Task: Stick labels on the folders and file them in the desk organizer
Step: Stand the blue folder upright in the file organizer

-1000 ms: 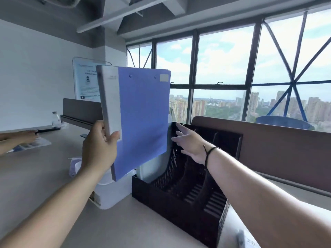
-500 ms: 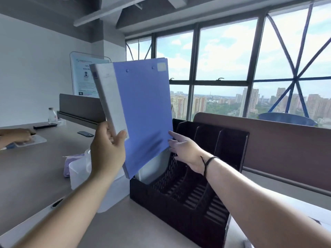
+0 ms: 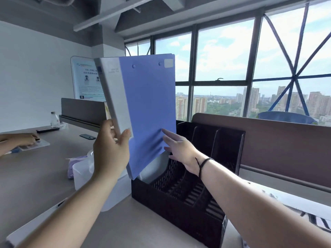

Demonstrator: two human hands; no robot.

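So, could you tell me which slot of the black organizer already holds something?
The leftmost slot, just under the blue folder: a white item stands in it, while the slots to its right look empty.

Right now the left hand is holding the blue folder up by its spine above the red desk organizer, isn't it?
Not quite: the desk organizer is black, not red. The head view shows the left hand gripping the blue folder by its spine above it.

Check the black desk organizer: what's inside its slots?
In the desk organizer, the leftmost slot holds something white, probably a filed folder, partly covered by the blue folder the left hand holds above. The other slots look empty; their far ends sit behind the right hand.
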